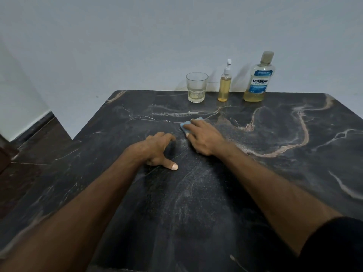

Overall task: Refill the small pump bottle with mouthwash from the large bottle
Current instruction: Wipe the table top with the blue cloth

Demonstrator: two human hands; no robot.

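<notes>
A dark marble worktop with pale pinkish veins was set against a plain grey-white wall. Dark veined floor was seen at left, edged by a dark skirting strip. Lighting was dim and even.

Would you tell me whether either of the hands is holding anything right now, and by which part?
The right hand presses flat on top of a blue cloth on the table. The left hand rests on the table, holding nothing.
</notes>
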